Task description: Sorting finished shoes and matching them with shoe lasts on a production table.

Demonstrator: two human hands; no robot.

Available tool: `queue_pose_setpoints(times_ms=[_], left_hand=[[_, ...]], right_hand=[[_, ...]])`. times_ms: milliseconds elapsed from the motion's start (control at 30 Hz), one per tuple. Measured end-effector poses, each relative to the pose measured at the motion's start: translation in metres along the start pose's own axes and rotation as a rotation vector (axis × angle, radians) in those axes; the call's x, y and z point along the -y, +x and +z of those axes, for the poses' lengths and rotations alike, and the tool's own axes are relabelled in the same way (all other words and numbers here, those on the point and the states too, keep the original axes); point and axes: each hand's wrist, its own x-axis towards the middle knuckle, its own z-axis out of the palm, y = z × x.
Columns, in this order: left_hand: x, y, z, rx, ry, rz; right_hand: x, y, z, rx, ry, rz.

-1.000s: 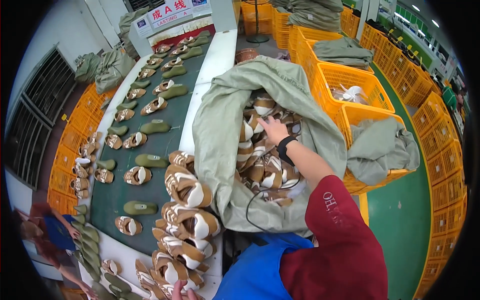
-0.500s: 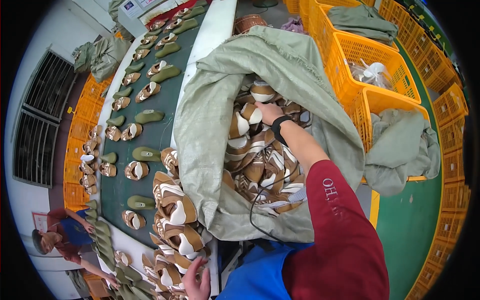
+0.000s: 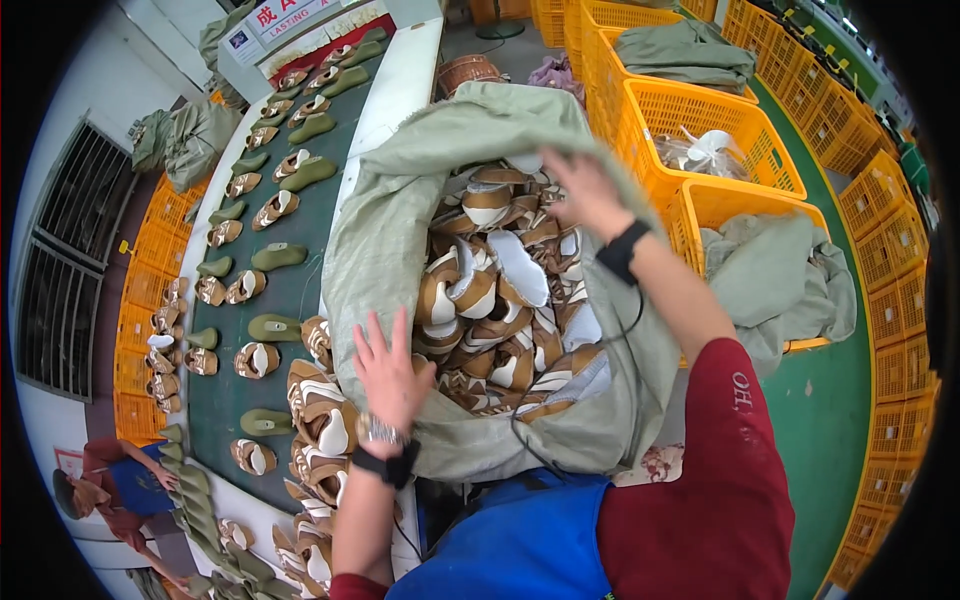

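Many brown-and-white shoes fill the green sack between my left hand, fingers spread over its side, and my right hand, blurred, thumb apart from fingers, beside the far rim. On my feed, a shoe pile sits just left of the left hand.

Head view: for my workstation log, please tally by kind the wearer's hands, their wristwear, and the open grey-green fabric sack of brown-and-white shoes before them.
Bare hands: 2
Black wristbands: 2
Silver metal watch or bracelet: 1
Open grey-green fabric sack: 1
Total: 6
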Motion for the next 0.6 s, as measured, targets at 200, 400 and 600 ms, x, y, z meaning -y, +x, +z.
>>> queue_pose_setpoints(times_ms=[200, 400, 600], left_hand=[[0.070, 0.037, 0.034, 0.045, 0.316, -0.338], [0.038, 0.064, -0.012, -0.218, -1.217, -0.497], [-0.034, -0.041, -0.031, 0.797, -0.997, -0.213]], right_hand=[[-0.072, 0.037, -0.011, -0.015, -0.234, 0.643], [-0.071, 0.040, 0.059, 0.083, 0.098, 0.800], [-0.129, 0.040, 0.121, -0.226, 0.477, 0.566]])
